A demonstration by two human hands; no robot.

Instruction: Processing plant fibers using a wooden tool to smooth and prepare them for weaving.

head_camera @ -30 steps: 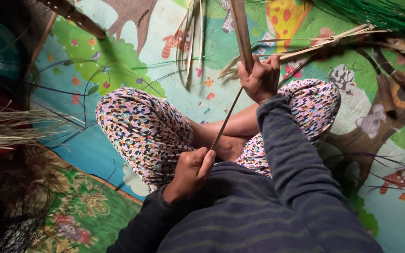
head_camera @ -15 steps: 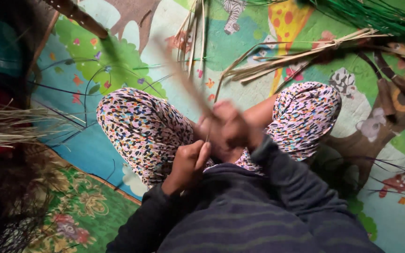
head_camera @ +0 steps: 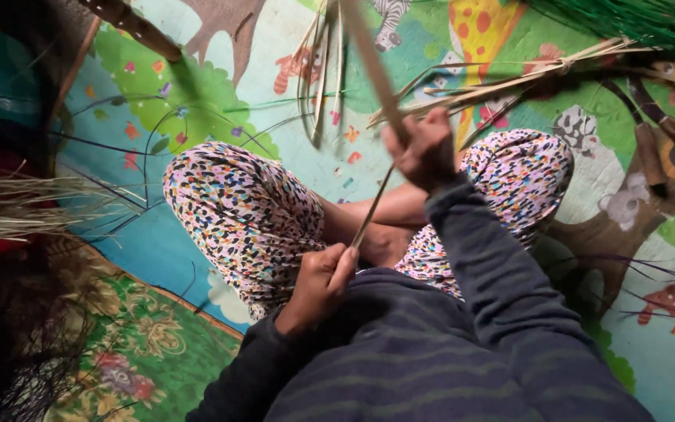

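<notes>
I sit cross-legged in speckled trousers point(head_camera: 236, 219) on a colourful printed mat. My right hand point(head_camera: 423, 148) is raised over my right knee and grips a long flat brown strip point(head_camera: 369, 55) that rises past the top of the view. A thin sliver point(head_camera: 370, 209) peels off the strip and runs down to my left hand point(head_camera: 318, 281), which pinches its lower end close to my belly. Both sleeves are dark with faint stripes.
A bundle of pale split strips point(head_camera: 509, 78) lies on the mat beyond my right knee, and several curved strips point(head_camera: 322, 78) lie ahead. Dry straw fibres point(head_camera: 17, 207) jut in from the left. Green fibres point(head_camera: 626, 16) sit top right. A wooden stick point(head_camera: 130, 23) lies top left.
My right hand dropped to meet the left hand near my lap, then lifted away again up and forward, drawing the strip and the thin sliver taut between the hands.
</notes>
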